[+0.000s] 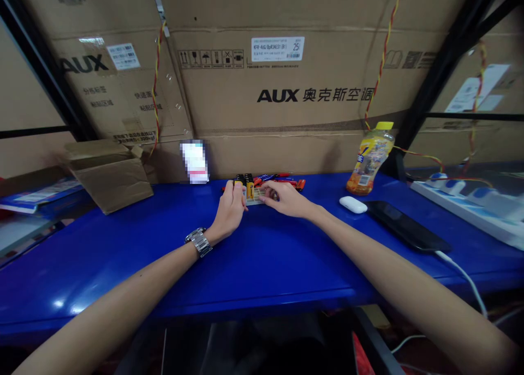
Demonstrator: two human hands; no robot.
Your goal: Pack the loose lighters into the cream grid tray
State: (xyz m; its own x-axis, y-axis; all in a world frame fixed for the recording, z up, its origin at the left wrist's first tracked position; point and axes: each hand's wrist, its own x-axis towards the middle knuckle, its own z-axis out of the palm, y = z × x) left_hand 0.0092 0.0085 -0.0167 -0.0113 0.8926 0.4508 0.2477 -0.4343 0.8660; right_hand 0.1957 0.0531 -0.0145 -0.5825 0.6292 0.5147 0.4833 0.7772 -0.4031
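Observation:
On the blue table stands a small pale compartmented tray, with several yellow-and-black upright pieces at its left part; their kind is too small to make out. My left hand, with a metal watch at the wrist, closes round the tray's left end. At the right end, the curled fingers of my right hand are pinched together over the tray. Whatever they hold is hidden. Behind the tray lie several red and blue pen-like sticks, partly covered by my hands.
A phone with a lit screen leans against the large cardboard box at the back. An open carton is at left. To the right are a drink bottle, a white earbud case, a black phone and a power strip.

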